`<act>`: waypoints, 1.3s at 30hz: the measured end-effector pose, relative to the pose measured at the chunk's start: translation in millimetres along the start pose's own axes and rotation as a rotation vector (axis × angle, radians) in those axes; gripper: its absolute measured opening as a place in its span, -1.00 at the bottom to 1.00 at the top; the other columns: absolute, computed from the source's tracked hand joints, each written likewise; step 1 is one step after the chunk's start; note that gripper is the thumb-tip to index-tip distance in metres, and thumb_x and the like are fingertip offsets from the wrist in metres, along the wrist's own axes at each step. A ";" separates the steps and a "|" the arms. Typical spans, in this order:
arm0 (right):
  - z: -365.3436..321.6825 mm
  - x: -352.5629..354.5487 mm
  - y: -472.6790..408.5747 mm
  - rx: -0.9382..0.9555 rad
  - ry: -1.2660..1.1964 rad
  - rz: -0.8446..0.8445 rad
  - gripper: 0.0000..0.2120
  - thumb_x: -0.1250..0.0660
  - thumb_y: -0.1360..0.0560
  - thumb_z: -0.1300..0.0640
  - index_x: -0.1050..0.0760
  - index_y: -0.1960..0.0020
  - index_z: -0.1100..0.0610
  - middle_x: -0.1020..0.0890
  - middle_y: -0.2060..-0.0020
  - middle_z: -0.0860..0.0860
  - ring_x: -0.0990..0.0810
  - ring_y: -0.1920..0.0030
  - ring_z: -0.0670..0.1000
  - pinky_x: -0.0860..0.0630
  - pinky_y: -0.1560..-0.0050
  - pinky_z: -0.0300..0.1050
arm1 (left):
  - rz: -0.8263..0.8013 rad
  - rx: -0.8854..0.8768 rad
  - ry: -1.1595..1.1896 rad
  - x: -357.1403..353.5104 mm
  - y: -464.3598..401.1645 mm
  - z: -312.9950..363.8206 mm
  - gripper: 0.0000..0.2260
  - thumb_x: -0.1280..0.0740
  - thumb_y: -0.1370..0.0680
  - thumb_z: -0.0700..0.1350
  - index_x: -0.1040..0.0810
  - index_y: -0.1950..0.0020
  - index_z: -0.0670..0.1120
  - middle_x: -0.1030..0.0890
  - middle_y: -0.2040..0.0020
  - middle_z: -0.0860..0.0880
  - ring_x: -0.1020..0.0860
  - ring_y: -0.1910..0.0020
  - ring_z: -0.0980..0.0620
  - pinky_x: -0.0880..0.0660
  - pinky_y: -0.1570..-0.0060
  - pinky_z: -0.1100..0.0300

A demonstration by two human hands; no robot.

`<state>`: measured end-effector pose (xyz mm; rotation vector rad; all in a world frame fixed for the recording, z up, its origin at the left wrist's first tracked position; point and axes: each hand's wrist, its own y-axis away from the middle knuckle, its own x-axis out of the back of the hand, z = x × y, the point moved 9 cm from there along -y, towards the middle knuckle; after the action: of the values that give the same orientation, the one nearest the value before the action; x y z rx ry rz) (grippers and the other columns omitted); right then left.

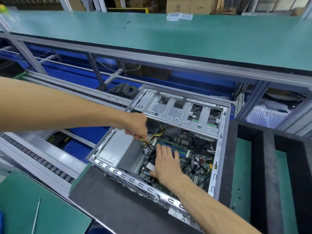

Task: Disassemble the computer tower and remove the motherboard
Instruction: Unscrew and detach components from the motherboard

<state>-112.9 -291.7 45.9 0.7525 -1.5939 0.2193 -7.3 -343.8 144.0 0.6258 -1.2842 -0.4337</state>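
From my feed, the only lettering I can half make out is yellowish print on a dark box (pixel 58 140) at the left of the frame, below the conveyor rail; it reads something like "PRIM". Cardboard cartons (pixel 179 5) along the top edge carry a round logo, unreadable.

The light is bright and even, with only soft shadows; the green shelf (pixel 168 36) shines a little; straight lines bend near the edges; the left corners look blurry; the middle looks sharp.
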 end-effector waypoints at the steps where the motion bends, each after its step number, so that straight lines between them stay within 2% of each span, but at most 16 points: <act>1: -0.2 -0.4 0.0 0.002 -0.005 0.001 0.02 -0.34 -0.54 -0.24 0.21 -0.61 0.27 -0.14 -0.52 0.15 -0.12 -0.53 0.14 -0.04 -0.52 0.18 | -0.007 -0.009 -0.045 -1.3 1.1 0.6 -0.64 -0.37 -0.55 -0.08 -0.45 0.42 -0.15 -0.39 0.61 0.02 -0.28 0.64 0.07 -0.24 0.53 0.29; 4: -0.2 -2.5 -1.5 0.009 -0.011 -0.003 0.03 -0.34 -0.54 -0.24 0.22 -0.61 0.26 -0.13 -0.54 0.14 -0.10 -0.53 0.14 -0.04 -0.52 0.19 | 0.084 -0.196 -0.487 -3.2 7.4 19.9 -0.74 -0.34 -0.55 0.00 -0.41 0.22 -0.13 -0.46 0.38 -0.06 -0.40 0.43 -0.01 -0.32 0.42 0.18; 6: 0.7 -3.7 -2.6 0.007 -0.017 -0.008 0.03 -0.34 -0.54 -0.23 0.23 -0.61 0.25 -0.11 -0.54 0.14 -0.09 -0.54 0.14 -0.03 -0.52 0.19 | 0.112 -0.376 -0.709 -7.2 15.3 33.4 -0.82 -0.29 -0.55 -0.06 -0.32 0.03 -0.11 -0.47 0.26 -0.05 -0.43 0.38 0.00 -0.31 0.42 0.15; 8: 0.9 -4.4 -3.2 0.005 -0.021 -0.018 0.03 -0.34 -0.54 -0.23 0.24 -0.61 0.25 -0.10 -0.55 0.15 -0.07 -0.55 0.15 -0.02 -0.53 0.20 | 0.127 -0.602 -0.958 -15.3 26.5 45.9 -0.89 -0.22 -0.58 -0.13 -0.30 -0.03 -0.09 -0.48 0.22 -0.06 -0.47 0.35 -0.05 -0.36 0.40 0.11; 10: 1.0 -4.7 -3.3 0.006 -0.021 -0.022 0.03 -0.34 -0.54 -0.22 0.25 -0.61 0.25 -0.09 -0.56 0.15 -0.06 -0.55 0.15 -0.01 -0.53 0.20 | 0.178 -0.802 -1.199 -23.4 36.1 55.2 -0.90 -0.18 -0.59 -0.19 -0.38 -0.08 -0.15 -0.49 0.21 -0.08 -0.49 0.34 -0.09 -0.36 0.40 0.07; 13: 0.8 -5.1 -4.0 0.005 -0.010 -0.018 0.03 -0.35 -0.54 -0.22 0.26 -0.61 0.25 -0.08 -0.56 0.15 -0.06 -0.55 0.15 -0.02 -0.52 0.21 | 0.213 -0.899 -1.330 -26.2 38.1 55.9 -0.87 -0.17 -0.59 -0.22 -0.41 -0.12 -0.17 -0.51 0.21 -0.08 -0.49 0.34 -0.09 -0.32 0.41 0.08; 16: 0.0 -5.7 -4.6 0.006 -0.012 -0.012 0.03 -0.35 -0.54 -0.21 0.25 -0.61 0.26 -0.09 -0.55 0.16 -0.07 -0.55 0.14 -0.03 -0.52 0.22 | 0.211 -0.755 -1.117 -21.7 29.6 47.1 -0.84 -0.15 -0.62 -0.08 -0.40 -0.09 -0.15 -0.54 0.22 -0.07 -0.50 0.35 -0.09 -0.43 0.35 0.07; 18: -0.3 -6.2 -4.6 0.008 -0.004 -0.002 0.03 -0.35 -0.54 -0.22 0.24 -0.61 0.26 -0.10 -0.55 0.16 -0.07 -0.54 0.14 -0.03 -0.52 0.22 | 0.212 -0.508 -0.790 -13.1 17.5 36.1 -0.83 -0.22 -0.58 -0.06 -0.44 0.03 -0.17 -0.53 0.28 -0.07 -0.48 0.36 -0.09 -0.41 0.34 0.14; 22: 0.3 -7.1 -4.8 0.003 -0.009 -0.004 0.04 -0.35 -0.53 -0.24 0.24 -0.61 0.25 -0.10 -0.54 0.16 -0.08 -0.54 0.14 -0.04 -0.52 0.22 | 0.023 0.061 0.185 -7.8 0.2 -4.6 -0.73 -0.33 -0.51 -0.24 -0.44 0.39 -0.19 -0.39 0.55 -0.04 -0.27 0.59 0.04 -0.19 0.55 0.29; 24: 0.8 -6.4 -4.7 0.005 -0.013 0.001 0.04 -0.36 -0.52 -0.24 0.23 -0.61 0.24 -0.12 -0.54 0.15 -0.09 -0.54 0.13 -0.04 -0.52 0.21 | -0.034 0.120 0.268 -13.1 2.8 -10.4 -0.71 -0.33 -0.52 -0.25 -0.41 0.41 -0.17 -0.37 0.55 -0.04 -0.22 0.61 0.05 -0.15 0.56 0.29; 26: 0.8 -6.0 -4.8 0.009 -0.023 -0.001 0.04 -0.36 -0.52 -0.23 0.23 -0.61 0.24 -0.12 -0.54 0.14 -0.09 -0.54 0.13 -0.04 -0.52 0.20 | -0.014 0.030 0.021 -14.3 8.3 -6.7 -0.76 -0.32 -0.50 -0.18 -0.39 0.35 -0.15 -0.37 0.49 -0.07 -0.29 0.54 0.00 -0.21 0.48 0.23; 29: 0.8 -6.4 -4.7 0.009 -0.024 -0.007 0.03 -0.36 -0.53 -0.23 0.24 -0.62 0.23 -0.11 -0.55 0.13 -0.08 -0.54 0.12 -0.03 -0.52 0.20 | 0.071 -0.213 -0.479 -16.3 19.1 11.7 -0.85 -0.31 -0.51 -0.12 -0.35 0.06 -0.13 -0.50 0.24 -0.08 -0.48 0.30 -0.08 -0.35 0.33 0.15; 31: 0.6 -6.5 -5.1 0.005 -0.030 -0.014 0.03 -0.35 -0.53 -0.23 0.25 -0.62 0.23 -0.10 -0.55 0.13 -0.07 -0.55 0.12 -0.02 -0.52 0.20 | 0.163 -0.460 -0.811 -18.8 30.6 33.6 -0.86 -0.25 -0.53 -0.19 -0.30 -0.02 -0.11 -0.50 0.20 -0.06 -0.47 0.32 -0.08 -0.31 0.35 0.10; 34: 0.4 -7.2 -5.3 0.003 -0.038 -0.019 0.04 -0.35 -0.53 -0.23 0.26 -0.61 0.24 -0.09 -0.55 0.14 -0.06 -0.56 0.13 -0.01 -0.53 0.21 | 0.249 -0.867 -1.237 -33.9 48.9 63.7 -0.88 -0.21 -0.55 -0.25 -0.41 -0.08 -0.14 -0.56 0.17 -0.06 -0.54 0.24 -0.10 -0.28 0.36 0.08; 36: 0.4 -7.7 -5.2 0.006 -0.044 -0.018 0.03 -0.35 -0.53 -0.23 0.24 -0.61 0.24 -0.10 -0.55 0.14 -0.06 -0.56 0.14 -0.01 -0.53 0.22 | 0.213 -0.962 -1.358 -39.1 48.6 71.7 -0.90 -0.20 -0.57 -0.27 -0.45 -0.06 -0.16 -0.57 0.18 -0.07 -0.54 0.25 -0.11 -0.33 0.36 0.07; 39: 0.3 -8.6 -4.9 0.012 -0.046 -0.030 0.03 -0.35 -0.54 -0.22 0.25 -0.61 0.25 -0.08 -0.55 0.15 -0.05 -0.56 0.15 0.00 -0.53 0.23 | 0.189 -0.846 -1.262 -28.4 36.4 78.5 -0.90 -0.19 -0.59 -0.17 -0.47 0.03 -0.16 -0.39 0.38 -0.03 -0.36 0.45 -0.03 -0.31 0.37 0.10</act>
<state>-110.4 -292.7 36.3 0.7955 -1.6252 0.1915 -91.8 -313.2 158.7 -0.6264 -2.0724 -1.2235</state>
